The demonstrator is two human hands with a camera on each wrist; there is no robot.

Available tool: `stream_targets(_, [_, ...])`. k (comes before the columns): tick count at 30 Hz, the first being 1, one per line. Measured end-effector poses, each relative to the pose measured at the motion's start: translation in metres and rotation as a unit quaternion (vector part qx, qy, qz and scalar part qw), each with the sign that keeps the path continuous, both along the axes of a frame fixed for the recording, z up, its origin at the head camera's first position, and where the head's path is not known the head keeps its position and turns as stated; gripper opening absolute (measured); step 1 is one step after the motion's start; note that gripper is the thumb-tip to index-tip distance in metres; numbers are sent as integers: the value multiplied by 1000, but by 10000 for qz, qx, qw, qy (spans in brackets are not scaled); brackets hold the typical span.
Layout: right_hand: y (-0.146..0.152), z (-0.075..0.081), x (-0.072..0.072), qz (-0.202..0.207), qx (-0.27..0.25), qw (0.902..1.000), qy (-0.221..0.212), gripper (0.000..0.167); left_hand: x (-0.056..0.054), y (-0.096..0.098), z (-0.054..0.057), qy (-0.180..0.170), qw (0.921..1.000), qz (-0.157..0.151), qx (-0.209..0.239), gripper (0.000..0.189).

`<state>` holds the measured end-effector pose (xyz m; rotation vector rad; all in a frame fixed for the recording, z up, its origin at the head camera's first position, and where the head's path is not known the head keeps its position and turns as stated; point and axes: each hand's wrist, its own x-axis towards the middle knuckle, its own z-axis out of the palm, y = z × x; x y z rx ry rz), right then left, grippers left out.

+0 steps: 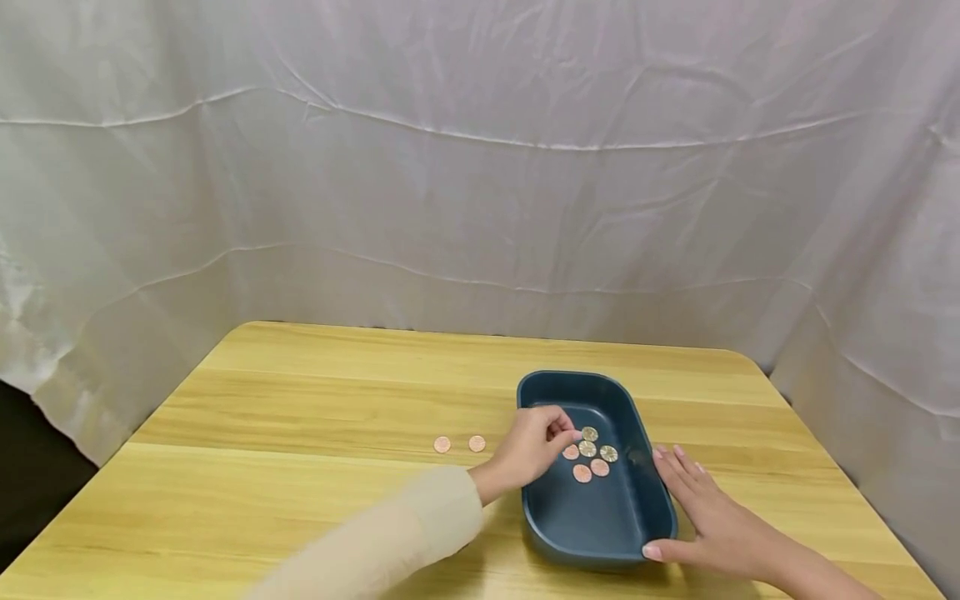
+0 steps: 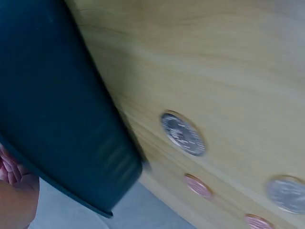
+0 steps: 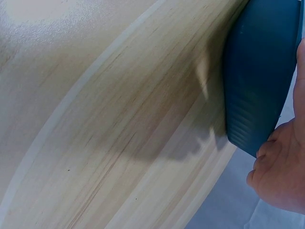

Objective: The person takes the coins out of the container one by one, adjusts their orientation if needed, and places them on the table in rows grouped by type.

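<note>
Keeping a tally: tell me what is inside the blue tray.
Inside the tray, six coins show: three golden, three coppery. The left hand covers part of the tray floor; anything beneath cannot be seen.

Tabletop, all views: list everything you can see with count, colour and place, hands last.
Table: one, yellowish wood, lower half of the head view
Tray: one, dark blue, on the table's right
Gold coins: three visible, gold, in the tray
Copper coins: five visible, reddish, three in the tray, two left of it
Silvery coins: two, grey, on the table, left wrist view
Cloth: pale grey, behind the table
Left sleeve: one, cream, below the wrist
Left hand: one, bare, over the tray
Right hand: one, bare, against the tray's right side
</note>
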<state>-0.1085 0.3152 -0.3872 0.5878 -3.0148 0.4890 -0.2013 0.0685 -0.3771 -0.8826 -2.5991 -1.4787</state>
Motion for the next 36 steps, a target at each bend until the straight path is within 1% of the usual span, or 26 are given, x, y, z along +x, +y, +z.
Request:
stream_targets(4, [1, 0, 0, 37, 18, 10000, 10, 101, -1, 13, -2, 212, 9992, -196, -291, 12])
stream_targets(6, [1, 0, -1, 37, 19, 10000, -23, 101, -2, 18, -4, 221, 9985, -256, -422, 12])
stream_targets(9, [1, 0, -1, 16, 6, 9999, -108, 101, -3, 25, -8, 61, 9977, -329, -592, 10])
stream_targets(13, [0, 1, -2, -12, -50, 9998, -189, 101, -5, 31, -11, -225, 9939, -417, -998, 10])
stream_targets(16, [-1, 1, -2, -35, -82, 9997, -228, 101, -5, 34, -13, -197, 9868, -391, -1562, 9])
stream_targets(19, [0, 1, -2, -25, -73, 9998, -197, 101, -5, 36, -15, -183, 9764, -325, -2125, 13])
stream_targets(22, [0, 1, -1, -6, -49, 9999, -128, 101, -4, 37, -17, -229, 9676, -265, -2499, 19])
stream_targets(24, [0, 1, -1, -4, -49, 9999, -113, 101, -4, 39, -17, -308, 9643, -206, -2622, 22])
stream_targets(27, [0, 1, -1, -30, -74, 9998, -160, 101, -4, 40, -18, -315, 9612, -126, -2737, 22])
stream_targets(33, [1, -1, -1, -10, -51, 9999, -95, 100, -4, 41, -20, -197, 9601, -41, -2789, 19])
stream_targets(36, [1, -2, -1, 0, -45, 10000, -42, 100, -4, 42, -21, -220, 9588, 25, -2832, 23])
